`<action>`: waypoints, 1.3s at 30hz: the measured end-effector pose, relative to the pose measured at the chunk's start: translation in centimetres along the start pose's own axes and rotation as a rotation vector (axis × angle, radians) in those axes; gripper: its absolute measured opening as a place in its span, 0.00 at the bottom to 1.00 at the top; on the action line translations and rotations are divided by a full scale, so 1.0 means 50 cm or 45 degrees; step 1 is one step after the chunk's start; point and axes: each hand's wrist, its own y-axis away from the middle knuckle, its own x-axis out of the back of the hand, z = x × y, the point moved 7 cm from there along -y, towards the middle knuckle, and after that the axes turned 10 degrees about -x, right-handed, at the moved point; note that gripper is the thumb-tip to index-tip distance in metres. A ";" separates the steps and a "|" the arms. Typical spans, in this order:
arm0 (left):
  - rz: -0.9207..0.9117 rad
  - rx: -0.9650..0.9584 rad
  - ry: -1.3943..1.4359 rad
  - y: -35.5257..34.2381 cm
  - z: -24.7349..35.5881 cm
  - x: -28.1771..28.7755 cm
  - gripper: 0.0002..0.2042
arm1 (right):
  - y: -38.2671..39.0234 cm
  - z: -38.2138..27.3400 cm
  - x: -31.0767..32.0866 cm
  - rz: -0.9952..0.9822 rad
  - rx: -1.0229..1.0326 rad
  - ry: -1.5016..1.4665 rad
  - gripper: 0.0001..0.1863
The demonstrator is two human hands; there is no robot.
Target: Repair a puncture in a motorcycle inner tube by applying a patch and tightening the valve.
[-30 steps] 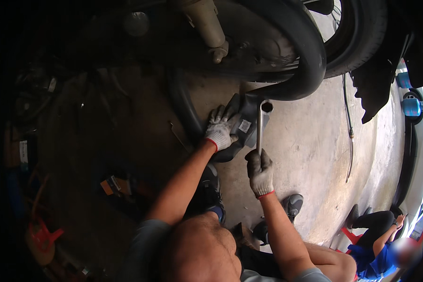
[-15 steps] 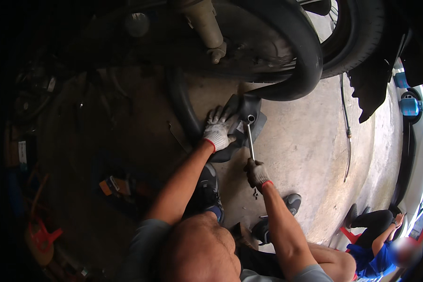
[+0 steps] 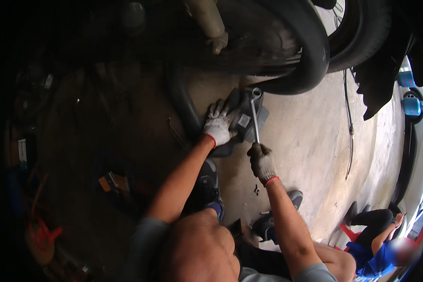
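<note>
My left hand [image 3: 218, 127], in a white work glove with a red cuff, lies with fingers spread on a dark grey piece [image 3: 234, 126] bearing a white label. That piece rests on the concrete floor beside a thick black tube [image 3: 185, 110]. In my right hand [image 3: 262, 164], gloved and soiled, the fingers are wrapped round the lower end of a silver ring spanner [image 3: 255, 120]. Its ring head points away from me, at the far edge of the dark piece. Whether the ring sits on anything cannot be made out.
Overhead, the thick tube curves on past a tan cylinder [image 3: 207, 19] and a tyre [image 3: 362, 42]. Another tool [image 3: 176, 131] lies left of my hand. A thin hose [image 3: 351, 129] trails over the floor. Small metal parts [image 3: 256, 190] lie near my shoe. At lower right sits another person [image 3: 376, 249] beside a white car.
My right hand has shifted slightly right. The spanner's ring head has moved farther away, uncovering the white label. My left hand stays on the dark piece.
</note>
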 end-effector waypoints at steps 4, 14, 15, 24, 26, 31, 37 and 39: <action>-0.059 0.016 0.034 -0.010 0.013 0.006 0.44 | 0.080 -0.028 0.013 0.139 0.446 -0.126 0.19; -0.001 0.015 0.043 -0.007 0.000 0.019 0.41 | 0.092 -0.037 0.013 0.060 0.289 -0.192 0.22; -0.038 0.017 0.052 -0.010 0.011 0.017 0.41 | 0.086 -0.025 0.017 0.110 0.361 -0.208 0.22; -0.015 0.015 0.068 0.004 0.003 0.001 0.43 | 0.070 -0.057 0.007 0.008 0.205 -0.099 0.23; 0.026 0.010 0.072 -0.003 0.000 0.001 0.43 | 0.083 -0.026 0.008 0.125 0.369 -0.152 0.22; -0.041 -0.004 0.039 -0.026 0.013 -0.011 0.41 | -0.050 0.156 0.032 0.194 0.037 0.324 0.24; 0.092 0.221 0.528 0.049 0.065 0.018 0.37 | 0.049 0.056 0.032 0.283 0.216 0.260 0.21; 0.259 0.061 1.197 0.109 0.119 0.066 0.34 | 0.113 -0.030 0.023 0.413 0.444 0.589 0.18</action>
